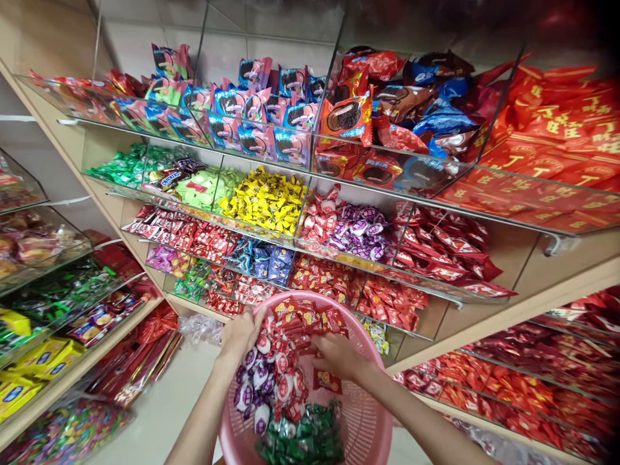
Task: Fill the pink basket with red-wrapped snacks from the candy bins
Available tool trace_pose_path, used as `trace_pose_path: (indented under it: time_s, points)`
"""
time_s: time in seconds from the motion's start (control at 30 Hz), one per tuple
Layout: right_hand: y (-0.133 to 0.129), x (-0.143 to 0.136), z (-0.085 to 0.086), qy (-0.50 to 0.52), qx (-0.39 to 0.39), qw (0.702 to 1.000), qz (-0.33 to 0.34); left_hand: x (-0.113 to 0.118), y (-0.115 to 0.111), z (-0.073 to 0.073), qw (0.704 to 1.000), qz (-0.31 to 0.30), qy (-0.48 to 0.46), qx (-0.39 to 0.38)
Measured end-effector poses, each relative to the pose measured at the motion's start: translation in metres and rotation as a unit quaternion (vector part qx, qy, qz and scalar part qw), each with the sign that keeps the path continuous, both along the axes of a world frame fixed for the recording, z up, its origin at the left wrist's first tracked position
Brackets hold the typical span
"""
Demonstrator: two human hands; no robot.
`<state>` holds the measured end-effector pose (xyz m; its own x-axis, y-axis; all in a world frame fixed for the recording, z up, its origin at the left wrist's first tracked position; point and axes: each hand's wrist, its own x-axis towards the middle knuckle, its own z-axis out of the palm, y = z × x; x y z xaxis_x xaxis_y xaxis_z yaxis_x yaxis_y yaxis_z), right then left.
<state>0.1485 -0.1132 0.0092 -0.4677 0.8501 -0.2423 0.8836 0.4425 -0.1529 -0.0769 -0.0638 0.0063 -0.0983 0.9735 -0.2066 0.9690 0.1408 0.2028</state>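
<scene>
A pink plastic basket (382, 413) holds wrapped candies: purple-and-white ones (261, 384), red-and-white ones (285, 387), dark green ones (310, 436) and flat red packets (295, 313). At the basket's upper left rim is my left hand (242, 332), its fingers closed over the rim. My right hand (334, 355) reaches inside the basket at the right, among the red packets. Its fingertips are partly hidden, so what it holds, if anything, does not show. One red packet (327, 381) lies just below that hand.
Tilted glass-fronted shelves (368, 255) of sorted candies rise ahead, with yellow candies (271, 200) mid-shelf and large red bags (557, 142) at upper right. More shelves stand left and right. A bag of colourful candies (72, 426) lies on the floor (165, 394) at lower left.
</scene>
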Motion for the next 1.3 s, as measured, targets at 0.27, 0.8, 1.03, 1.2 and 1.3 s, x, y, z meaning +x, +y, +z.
trace_pose_path:
  time_s: [0.27, 0.8, 1.03, 1.2, 1.3]
  points:
    - [-0.038, 0.013, -0.04, -0.115, -0.022, 0.993, 0.003, 0.0, -0.001, -0.002, 1.0, -0.005, -0.001, 0.003]
    - [-0.026, -0.009, -0.026, -0.125, -0.003, 0.991, -0.042, 0.002, -0.006, 0.006, 1.0, 0.005, 0.009, 0.005]
    - [-0.032, -0.002, -0.041, -0.138, 0.016, 0.99, -0.024, 0.002, -0.005, 0.006, 1.0, 0.007, -0.006, -0.009]
    - [-0.04, -0.011, -0.04, -0.154, 0.018, 0.988, 0.01, 0.001, -0.005, 0.002, 1.0, 0.006, -0.013, -0.001]
    - [-0.042, -0.014, -0.038, -0.158, 0.029, 0.986, 0.035, 0.001, -0.006, 0.003, 1.0, 0.006, -0.005, 0.004]
